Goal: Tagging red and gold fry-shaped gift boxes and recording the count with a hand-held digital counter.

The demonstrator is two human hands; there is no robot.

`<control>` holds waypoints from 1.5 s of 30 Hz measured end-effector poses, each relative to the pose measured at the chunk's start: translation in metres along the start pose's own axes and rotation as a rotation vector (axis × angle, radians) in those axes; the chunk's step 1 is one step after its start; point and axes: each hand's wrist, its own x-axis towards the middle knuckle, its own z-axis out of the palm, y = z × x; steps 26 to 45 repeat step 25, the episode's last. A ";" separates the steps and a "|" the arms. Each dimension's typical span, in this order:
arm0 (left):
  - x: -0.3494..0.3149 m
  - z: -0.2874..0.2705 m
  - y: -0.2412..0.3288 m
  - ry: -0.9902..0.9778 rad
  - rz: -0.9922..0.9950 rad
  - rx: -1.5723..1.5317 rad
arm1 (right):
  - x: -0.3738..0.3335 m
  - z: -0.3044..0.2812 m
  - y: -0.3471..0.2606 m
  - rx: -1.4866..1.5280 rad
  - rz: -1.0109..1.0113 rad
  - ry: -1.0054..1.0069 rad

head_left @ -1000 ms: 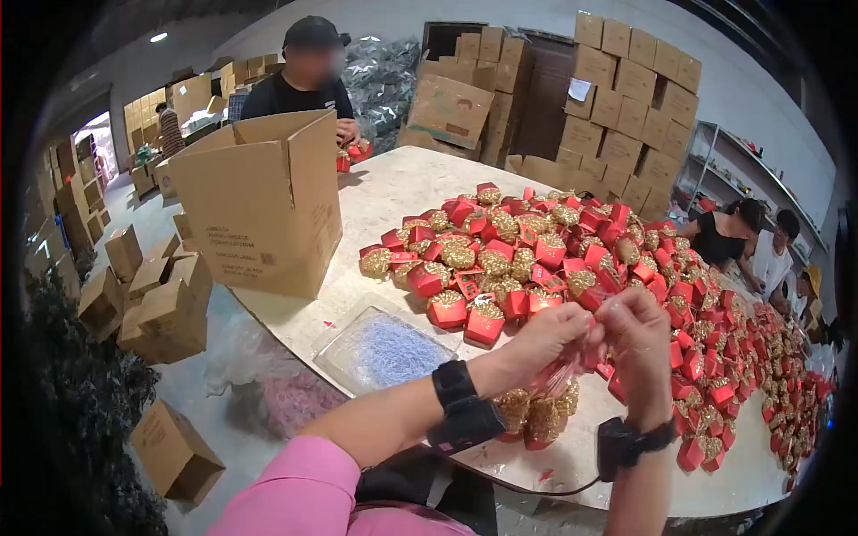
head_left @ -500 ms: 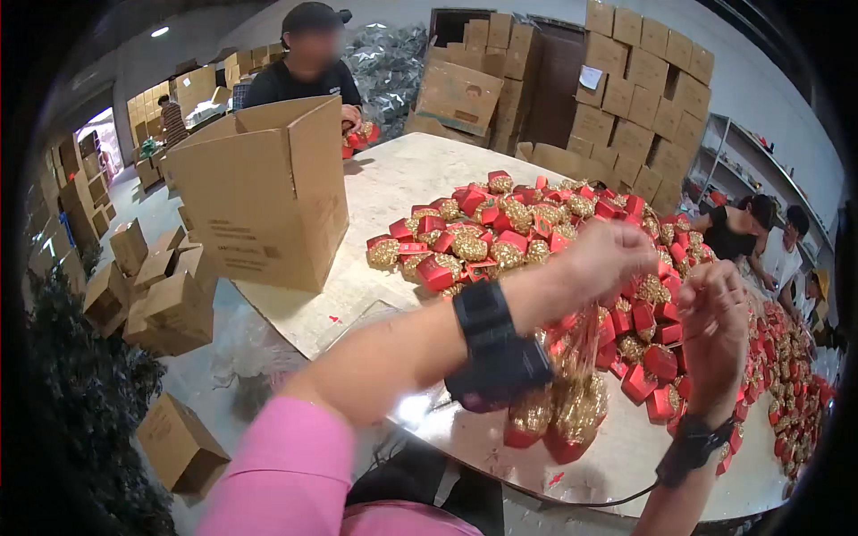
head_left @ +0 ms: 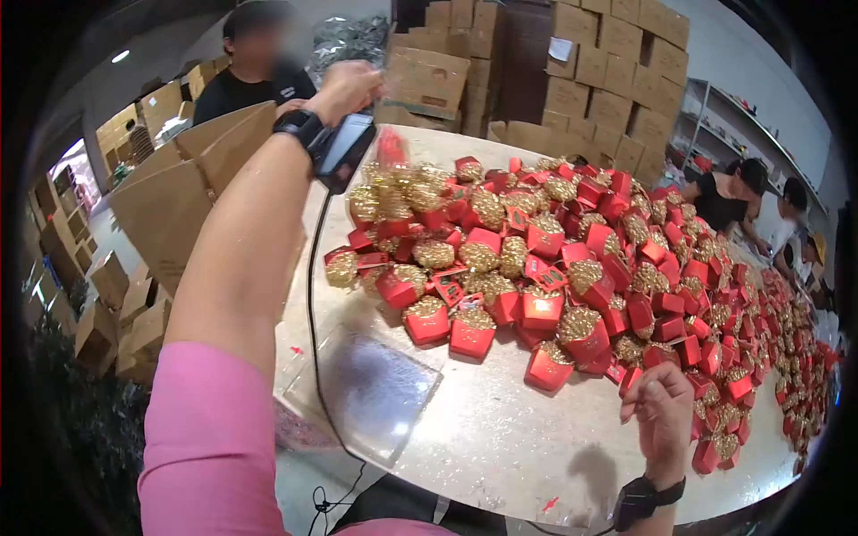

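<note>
My left hand (head_left: 349,89) is raised at the far left of the table, closed with its fingers pinched together. Below it hangs a motion-blurred bunch of red and gold ornaments (head_left: 393,192), shaped like small red boxes with glittery gold tops. Their hanging strings are too blurred to follow. The bunch is in front of the edge of a large pile of like ornaments (head_left: 545,308). My right hand (head_left: 661,402) hovers low over the table's near right part, beside the pile. Its fingers are loosely bent, with nothing visible in them.
An open cardboard box (head_left: 170,210) stands left of my left forearm. A clear plastic sheet (head_left: 375,384) lies on the pale table (head_left: 500,438). A black cable (head_left: 315,313) runs from the left wrist device. One person (head_left: 250,76) stands across the table; others work at the far right.
My left hand has swung up and left, carrying the hanging ornaments from the near side of the table. My right hand has parted from it and dropped lower. The view has shifted.
</note>
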 end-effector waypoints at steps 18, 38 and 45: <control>-0.292 -0.020 -0.027 -0.470 -0.228 -0.108 | -0.054 0.027 0.058 -0.153 0.452 0.010; -0.428 0.036 0.005 -0.431 0.273 0.652 | -0.068 0.050 0.088 -0.010 0.596 -0.242; -0.428 0.036 0.005 -0.431 0.273 0.652 | -0.068 0.050 0.088 -0.010 0.596 -0.242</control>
